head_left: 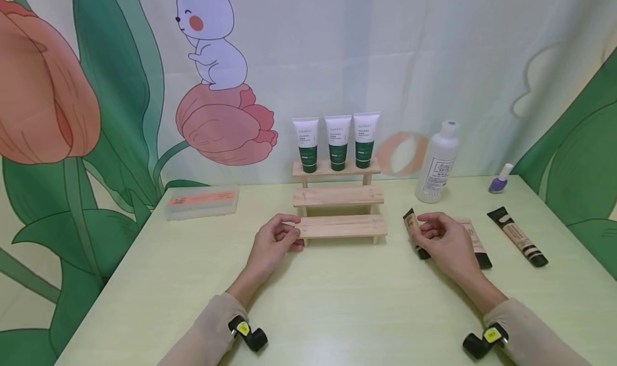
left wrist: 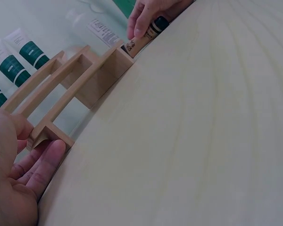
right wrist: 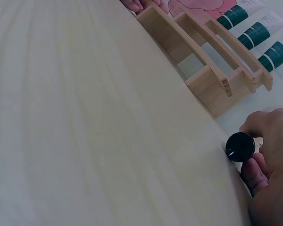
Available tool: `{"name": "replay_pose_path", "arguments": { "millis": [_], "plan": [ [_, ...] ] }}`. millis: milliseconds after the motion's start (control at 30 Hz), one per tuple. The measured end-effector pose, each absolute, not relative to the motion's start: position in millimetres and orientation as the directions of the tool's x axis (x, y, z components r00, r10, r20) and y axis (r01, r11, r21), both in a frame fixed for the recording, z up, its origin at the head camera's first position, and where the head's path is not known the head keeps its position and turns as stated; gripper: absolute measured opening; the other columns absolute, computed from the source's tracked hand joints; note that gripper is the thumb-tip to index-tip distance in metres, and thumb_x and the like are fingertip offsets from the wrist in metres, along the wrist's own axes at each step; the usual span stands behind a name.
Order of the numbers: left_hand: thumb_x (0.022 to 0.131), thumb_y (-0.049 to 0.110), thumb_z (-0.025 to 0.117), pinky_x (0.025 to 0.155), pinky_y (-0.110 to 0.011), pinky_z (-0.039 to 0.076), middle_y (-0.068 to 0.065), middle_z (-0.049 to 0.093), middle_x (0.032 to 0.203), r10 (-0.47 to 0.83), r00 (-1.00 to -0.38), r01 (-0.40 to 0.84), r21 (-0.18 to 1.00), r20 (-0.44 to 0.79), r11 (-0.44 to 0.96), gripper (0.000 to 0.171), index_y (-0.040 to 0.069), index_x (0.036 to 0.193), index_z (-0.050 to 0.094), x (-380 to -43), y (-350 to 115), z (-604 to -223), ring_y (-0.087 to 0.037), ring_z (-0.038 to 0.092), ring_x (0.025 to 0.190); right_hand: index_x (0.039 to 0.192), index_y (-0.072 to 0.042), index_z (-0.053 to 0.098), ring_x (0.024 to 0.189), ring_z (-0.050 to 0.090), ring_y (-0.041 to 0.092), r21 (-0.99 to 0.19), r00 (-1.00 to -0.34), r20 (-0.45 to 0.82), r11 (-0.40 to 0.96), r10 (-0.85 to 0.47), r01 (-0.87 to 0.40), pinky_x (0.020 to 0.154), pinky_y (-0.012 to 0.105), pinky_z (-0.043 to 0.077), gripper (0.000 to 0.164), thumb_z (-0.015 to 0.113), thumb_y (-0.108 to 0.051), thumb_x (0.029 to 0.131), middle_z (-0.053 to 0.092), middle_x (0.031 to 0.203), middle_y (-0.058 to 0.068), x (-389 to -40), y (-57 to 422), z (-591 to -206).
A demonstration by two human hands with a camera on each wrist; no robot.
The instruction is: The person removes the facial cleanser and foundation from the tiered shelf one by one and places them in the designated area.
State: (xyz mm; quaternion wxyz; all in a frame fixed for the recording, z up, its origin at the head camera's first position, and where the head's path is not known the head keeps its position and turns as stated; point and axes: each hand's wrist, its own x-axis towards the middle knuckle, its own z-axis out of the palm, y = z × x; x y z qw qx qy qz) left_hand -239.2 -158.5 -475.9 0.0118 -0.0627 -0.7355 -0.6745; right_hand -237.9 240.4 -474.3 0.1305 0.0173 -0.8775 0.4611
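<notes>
A three-step wooden stand is in the middle of the table, with three white-and-green squeeze tubes standing on its top step. My left hand grips the left end of the lowest step, thumb above and fingers beneath, as the left wrist view shows. To the right of the stand, my right hand holds a small brown squeeze tube between thumb and fingers. Its black cap points toward the camera in the right wrist view. The tube stays low, close over the table. Two lower steps carry nothing.
Partly behind my right hand lies a wider beige tube with a black cap. Farther right is another slim brown tube. A white bottle and a purple nail polish bottle stand behind. A flat translucent case lies at the back left.
</notes>
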Motion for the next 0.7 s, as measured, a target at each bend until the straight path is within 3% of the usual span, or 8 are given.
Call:
{"name": "replay_pose_path", "arguments": {
  "millis": [467, 700],
  "plan": [
    [0.110, 0.003, 0.068, 0.081, -0.035, 0.072, -0.018, 0.075, 0.106, 0.080, -0.991, 0.110, 0.991, 0.103, 0.082, 0.023, 0.006, 0.133, 0.071, -238.5, -158.5, -476.8, -0.029, 0.081, 0.092, 0.130, -0.001, 0.071, 0.099, 0.062, 0.024, -0.803, -0.950, 0.276, 0.578, 0.144, -0.146, 0.073, 0.006, 0.050, 0.036, 0.083, -0.019, 0.101, 0.069, 0.116, 0.018, -235.1, 240.4, -475.4],
    [0.110, 0.003, 0.068, 0.081, -0.035, 0.072, -0.018, 0.075, 0.105, 0.080, -0.991, 0.109, 0.990, 0.103, 0.085, 0.023, 0.006, 0.132, 0.071, -238.7, -159.1, -477.2, -0.029, 0.081, 0.091, 0.130, -0.002, 0.071, 0.097, 0.060, 0.021, -0.804, -0.934, 0.303, 0.578, 0.192, -0.141, 0.070, 0.008, 0.048, 0.040, 0.085, -0.025, 0.101, 0.066, 0.117, 0.017, -235.0, 238.8, -473.5]
  ]
}}
